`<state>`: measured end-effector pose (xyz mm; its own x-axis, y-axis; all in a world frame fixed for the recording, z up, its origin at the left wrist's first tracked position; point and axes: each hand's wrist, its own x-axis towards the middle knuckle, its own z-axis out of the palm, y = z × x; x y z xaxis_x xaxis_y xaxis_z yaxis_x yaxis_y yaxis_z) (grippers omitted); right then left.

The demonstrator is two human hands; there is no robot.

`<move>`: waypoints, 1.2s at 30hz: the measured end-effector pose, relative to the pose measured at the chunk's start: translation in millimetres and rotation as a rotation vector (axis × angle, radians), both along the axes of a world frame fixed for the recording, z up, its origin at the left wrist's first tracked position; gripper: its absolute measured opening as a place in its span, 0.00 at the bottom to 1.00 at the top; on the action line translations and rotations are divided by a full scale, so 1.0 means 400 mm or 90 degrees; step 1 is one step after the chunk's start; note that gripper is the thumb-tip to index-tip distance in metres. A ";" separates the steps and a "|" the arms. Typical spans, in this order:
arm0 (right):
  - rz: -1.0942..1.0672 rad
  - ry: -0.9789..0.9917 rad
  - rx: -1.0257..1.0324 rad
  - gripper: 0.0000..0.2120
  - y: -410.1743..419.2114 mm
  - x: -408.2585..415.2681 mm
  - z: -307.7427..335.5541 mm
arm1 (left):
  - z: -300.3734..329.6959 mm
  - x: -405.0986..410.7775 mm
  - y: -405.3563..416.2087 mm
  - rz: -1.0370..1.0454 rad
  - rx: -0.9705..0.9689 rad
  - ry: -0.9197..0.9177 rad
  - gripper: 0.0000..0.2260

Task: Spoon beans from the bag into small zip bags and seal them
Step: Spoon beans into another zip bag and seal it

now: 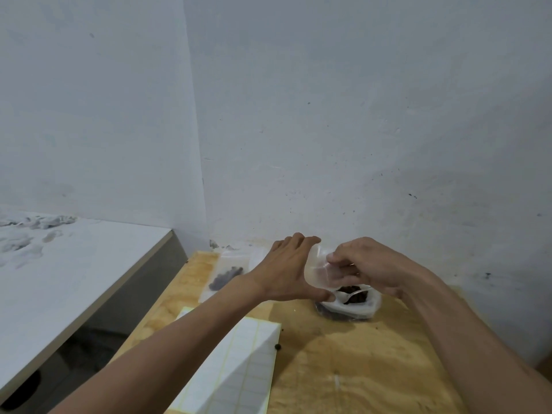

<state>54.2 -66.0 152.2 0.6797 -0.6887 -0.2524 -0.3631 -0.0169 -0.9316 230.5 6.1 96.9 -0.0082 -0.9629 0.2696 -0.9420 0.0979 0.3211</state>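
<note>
Plywood tabletop [343,369] carries label sheets [239,369] nearest. Beyond, left hand [286,270] and right hand [367,264] have fingers pinched on an empty small zip bag [318,270] above the open bean bag [352,303] holding a spoon [354,294]. Spread the mouth wide before spooning; a filled zip bag [227,276] lies farther left.

A pale blue-white wall [358,115], scuffed and flecked with dark marks, meets a second wall [89,100] at a corner left of centre. Pushed into that corner stands a plywood table [343,369], its yellowish grain worn. To the table's left, a white-topped counter [74,264] with a grey edge runs along the second wall, crumpled white material [38,222] lying at its far end. Light is soft and even.
</note>
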 end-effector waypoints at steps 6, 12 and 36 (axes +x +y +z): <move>-0.024 0.000 -0.106 0.12 0.011 0.008 -0.009 | 0.016 -0.017 0.008 -0.001 0.011 0.087 0.47; -0.015 -0.087 0.006 0.18 0.010 0.007 -0.014 | 0.009 -0.013 0.011 -0.034 0.030 0.055 0.42; -0.013 0.525 -0.579 0.18 -0.126 -0.072 -0.122 | -0.020 0.013 -0.012 0.060 0.047 0.031 0.46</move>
<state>25.2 -116.5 103.3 0.5308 -0.8472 -0.0234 -0.8460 -0.5280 -0.0739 235.5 1.4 89.0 0.0951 -0.9761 0.1954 -0.9291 -0.0165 0.3695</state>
